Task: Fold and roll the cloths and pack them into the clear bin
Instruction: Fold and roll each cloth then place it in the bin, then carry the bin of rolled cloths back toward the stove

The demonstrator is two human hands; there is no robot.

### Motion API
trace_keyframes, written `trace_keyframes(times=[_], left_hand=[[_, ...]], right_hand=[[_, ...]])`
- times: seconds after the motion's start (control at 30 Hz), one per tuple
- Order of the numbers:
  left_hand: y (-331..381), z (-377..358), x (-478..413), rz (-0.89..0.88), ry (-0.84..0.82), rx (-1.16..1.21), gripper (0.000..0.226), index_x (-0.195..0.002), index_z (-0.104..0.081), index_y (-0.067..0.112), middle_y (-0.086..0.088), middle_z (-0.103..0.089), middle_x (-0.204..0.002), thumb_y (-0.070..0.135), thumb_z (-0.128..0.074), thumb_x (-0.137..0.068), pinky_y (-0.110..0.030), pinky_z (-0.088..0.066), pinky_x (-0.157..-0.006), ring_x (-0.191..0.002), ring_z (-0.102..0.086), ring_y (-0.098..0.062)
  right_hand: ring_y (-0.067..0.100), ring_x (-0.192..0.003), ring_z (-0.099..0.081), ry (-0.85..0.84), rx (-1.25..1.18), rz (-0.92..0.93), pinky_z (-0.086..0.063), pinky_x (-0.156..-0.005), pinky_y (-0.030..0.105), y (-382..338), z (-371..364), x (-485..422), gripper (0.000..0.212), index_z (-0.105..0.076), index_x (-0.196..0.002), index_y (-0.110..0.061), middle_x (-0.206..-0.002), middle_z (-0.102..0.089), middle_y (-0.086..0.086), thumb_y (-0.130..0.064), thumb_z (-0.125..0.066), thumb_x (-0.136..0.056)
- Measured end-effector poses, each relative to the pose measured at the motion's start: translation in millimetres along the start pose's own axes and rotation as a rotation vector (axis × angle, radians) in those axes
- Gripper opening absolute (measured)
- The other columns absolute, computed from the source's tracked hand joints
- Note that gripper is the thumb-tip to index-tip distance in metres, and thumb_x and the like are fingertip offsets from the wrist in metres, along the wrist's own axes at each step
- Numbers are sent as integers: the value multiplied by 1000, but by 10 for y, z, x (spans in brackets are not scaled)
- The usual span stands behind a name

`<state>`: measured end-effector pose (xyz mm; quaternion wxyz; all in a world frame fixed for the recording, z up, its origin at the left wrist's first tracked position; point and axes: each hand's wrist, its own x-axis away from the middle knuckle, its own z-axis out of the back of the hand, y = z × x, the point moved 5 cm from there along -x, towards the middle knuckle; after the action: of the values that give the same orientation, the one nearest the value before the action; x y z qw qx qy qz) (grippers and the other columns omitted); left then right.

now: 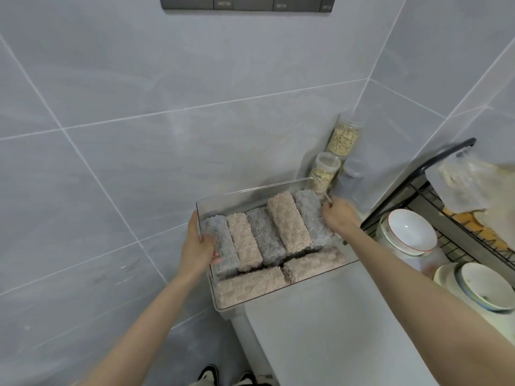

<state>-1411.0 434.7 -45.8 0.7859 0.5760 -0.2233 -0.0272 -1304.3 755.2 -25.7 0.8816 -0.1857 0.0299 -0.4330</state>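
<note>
Item: clear rectangular plastic bin (242,197), held at both ends, centre of view. Its 3 o'clock end lies over the corner of a grey counter (320,316). Its 9 o'clock end juts past the counter edge, with grey tiles behind. Whether it rests on the counter cannot be told.

Contents: seven rolled plush cloths.
- Far row of five, side by side, touching, running from 9 to 3 o'clock: grey roll (220,246), pink roll (243,240), grey roll (264,235), pink roll (288,221), grey roll (313,218). The two at 3 o'clock sit higher than the rest.
- Near row of two pink rolls, laid crosswise along the 6 o'clock wall, end to end (250,285) (315,264).

Left hand (199,246): grip closed over the bin's 9 o'clock wall, fingertips inside against the first grey roll.

Right hand (340,215): grip closed on the rim at the 3 o'clock end, fingers curled over it.

Surroundings:
- At 1 o'clock of the bin, in the wall corner: two clear jars of grain (342,135) (324,174).
- At 3 o'clock: black wire dish rack (446,238) and white bowls (409,229).
</note>
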Motion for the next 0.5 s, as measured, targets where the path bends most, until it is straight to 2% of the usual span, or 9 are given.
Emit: trace_keyframes(times=[0.1,0.23,0.3,0.37,0.43,0.5], left_hand=[[2,69,9,-27,2,-44,59,-148,-16,38,-6,-56,-81,8,-33,-100,-29,-51,-54,-60,-54,-19],[45,171,29,-103,-39,-108,58,-148,-17,37,-8,-53,-75,8,-31,-99,-23,-49,-46,-57,-50,-18],[104,202,-10,-143,-79,-150,57,-148,-17,39,-5,-54,-74,11,-31,-100,-33,-55,-54,-55,-51,-19],[170,208,-60,-178,-131,-189,56,-147,-16,42,-4,-57,-73,15,-32,-100,-43,-55,-65,-54,-53,-20],[261,182,-79,-219,-194,-207,56,-147,-17,43,-3,-58,-73,15,-33,-100,-43,-54,-65,-55,-53,-20],[351,140,-59,-263,-248,-226,56,-147,-17,40,-2,-57,-71,15,-33,-100,-39,-53,-63,-54,-53,-19]], right_hand=[[28,-75,-63,-1,-38,-50,-51,-65,33,70,4,191,48,-56,-84,-7,-83,-66,17,-41,-25,-99],[31,-83,-63,-6,-95,-138,-48,-70,32,129,53,516,38,-53,-83,-7,-87,-63,15,-36,-32,-96],[31,-83,-61,15,-130,-181,-46,-70,32,171,104,700,38,-53,-82,-6,-83,-60,13,-36,-35,-96],[30,-79,-63,34,-158,-225,-46,-68,32,220,152,905,44,-55,-71,-8,-71,-60,9,-41,-37,-95],[30,-77,-63,57,-181,-279,-44,-64,32,296,187,1110,50,-50,-61,-11,-65,-58,6,-50,-43,-91],[28,-74,-61,94,-205,-332,-42,-61,31,341,245,1344,51,-46,-63,-14,-69,-58,6,-59,-50,-87]])
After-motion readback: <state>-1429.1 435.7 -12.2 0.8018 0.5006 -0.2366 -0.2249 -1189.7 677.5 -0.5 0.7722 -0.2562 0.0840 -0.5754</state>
